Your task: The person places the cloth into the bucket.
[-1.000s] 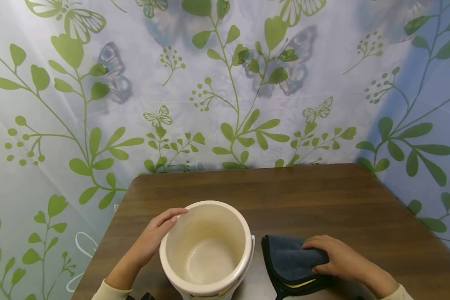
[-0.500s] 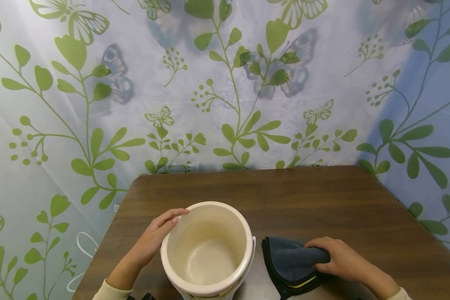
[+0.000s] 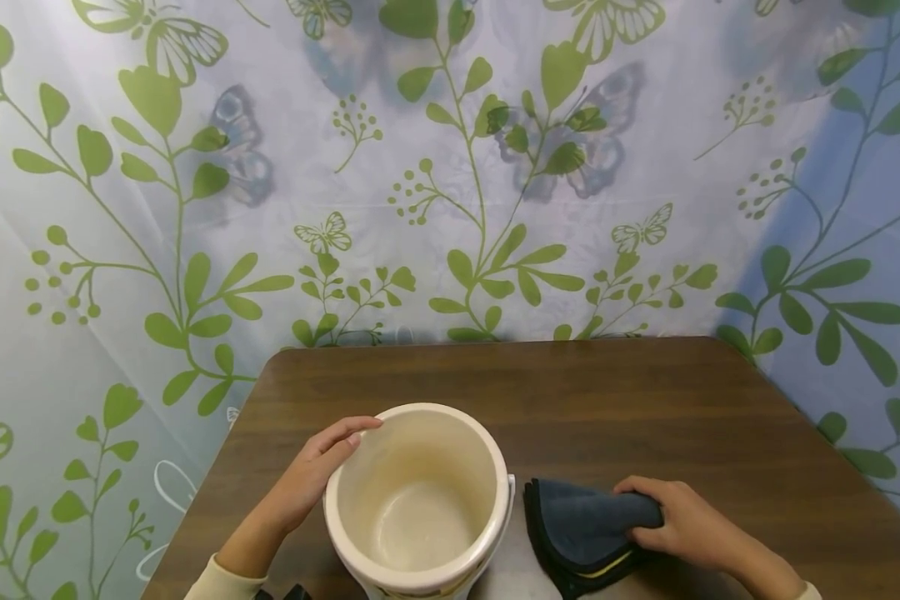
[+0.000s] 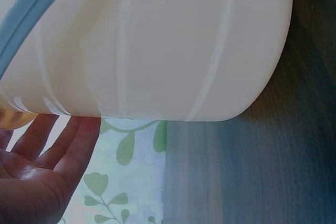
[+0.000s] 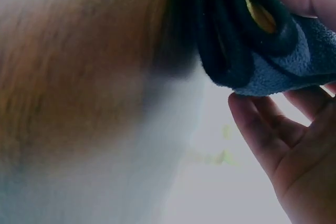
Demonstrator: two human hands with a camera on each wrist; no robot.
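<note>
A cream bucket (image 3: pixel 420 575) stands upright on the table, its open mouth facing up, and nothing shows inside it. My left hand (image 3: pixel 311 475) rests on the bucket's left rim. In the left wrist view its fingers (image 4: pixel 73 148) lie nearly straight against the outer wall. To the right lies a folded dark blue-grey towel (image 3: pixel 577 521) with black edging and a bit of yellow in the fold. My right hand (image 3: pixel 675 517) pinches the towel's right side between thumb and fingers. Up close in the right wrist view, thumb and fingers (image 5: pixel 244 114) sit on opposite faces of the folded layers.
The brown wooden table (image 3: pixel 540 383) reaches back to a leaf-and-butterfly patterned curtain (image 3: pixel 450 167). A light bail handle (image 3: pixel 512 483) hangs at the bucket's right side. A small black object (image 3: pixel 296 592) shows at the lower edge, left of the bucket.
My right hand has gathered the towel's right side into a raised fold, closing its grip on it. The left hand stays at the bucket rim. The view has shifted slightly.
</note>
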